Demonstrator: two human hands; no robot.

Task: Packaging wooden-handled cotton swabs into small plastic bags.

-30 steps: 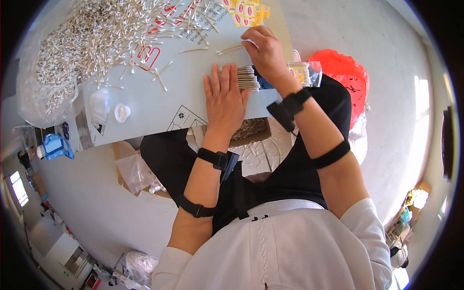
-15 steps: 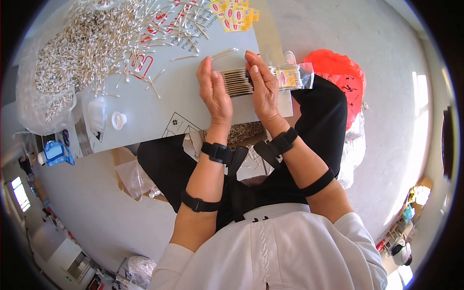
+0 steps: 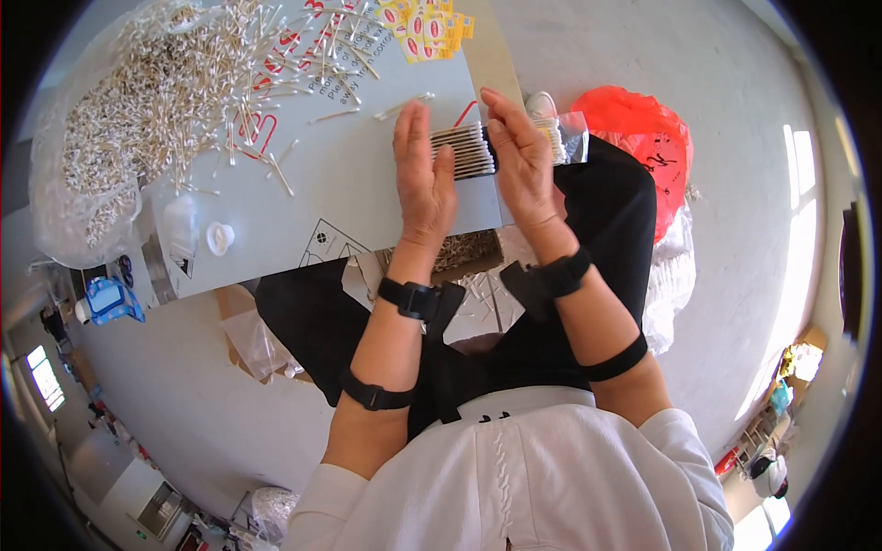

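Observation:
A flat row of cotton swabs (image 3: 462,151) lies near the right end of the grey table, between my two hands. My left hand (image 3: 426,188) stands on edge at the row's left end, fingers straight and close together, thumb beside the swab tips. On the other side my right hand (image 3: 524,165) is held with its fingers stretched out, its thumb side against the row's dark right end. Past the right hand, part of a clear packet of cotton swabs (image 3: 558,138) shows; the hand hides its middle.
A large heap of loose swabs (image 3: 129,129) spills from a clear bag at left. Yellow printed cards (image 3: 427,32) lie at the far edge. A small white cup (image 3: 220,239) stands at front left. A red bag (image 3: 643,124) is right of my leg, and a box of swabs (image 3: 469,255) sits below the table edge.
Both hands have shifted right, and the right hand now covers more of the packet. The swab row also sits farther right, with bare grey surface showing below it.

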